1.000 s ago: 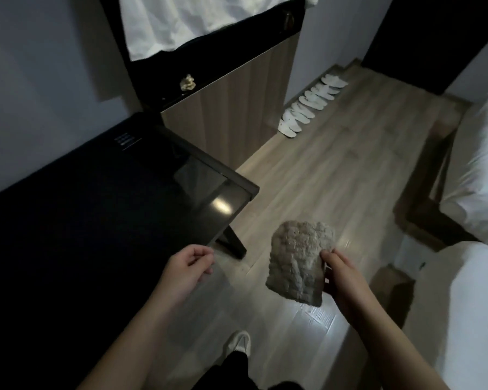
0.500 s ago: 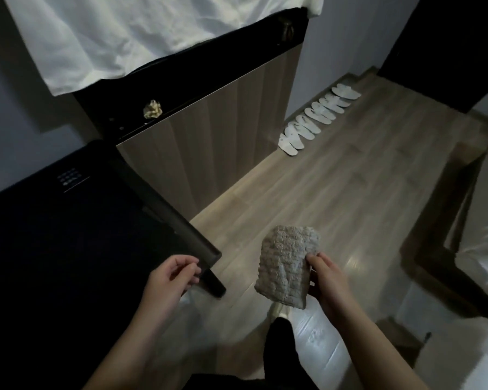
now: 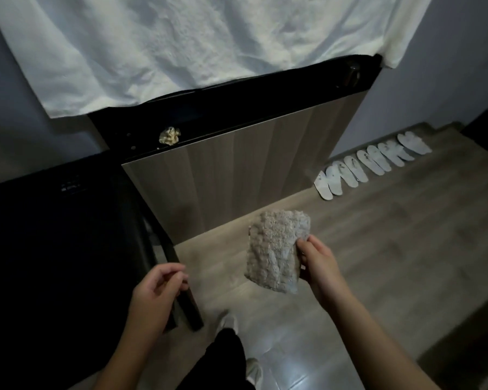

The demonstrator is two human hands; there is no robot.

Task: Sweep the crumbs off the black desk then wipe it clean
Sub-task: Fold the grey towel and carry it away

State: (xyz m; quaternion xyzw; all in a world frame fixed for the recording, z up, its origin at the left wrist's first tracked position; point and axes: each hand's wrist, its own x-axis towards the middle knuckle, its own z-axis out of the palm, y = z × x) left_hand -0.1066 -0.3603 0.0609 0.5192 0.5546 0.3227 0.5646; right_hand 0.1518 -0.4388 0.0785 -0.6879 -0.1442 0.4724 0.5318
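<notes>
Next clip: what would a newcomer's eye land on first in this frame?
First, the grey cloth, pinched by the right hand and held up over the wooden floor at centre. Next, the large white sheet draped across the top, with a crumpled wad on the dark ledge below it. The row of white slippers lines the wall at right, while the black desk sits in shadow at left.

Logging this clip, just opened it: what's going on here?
A person stands at the corner of the black desk, right hand gripping a grey textured cloth out over the wooden floor, clear of the desk. The left hand hovers loosely curled by the desk's edge, nothing visible in it. No wiping is under way.
</notes>
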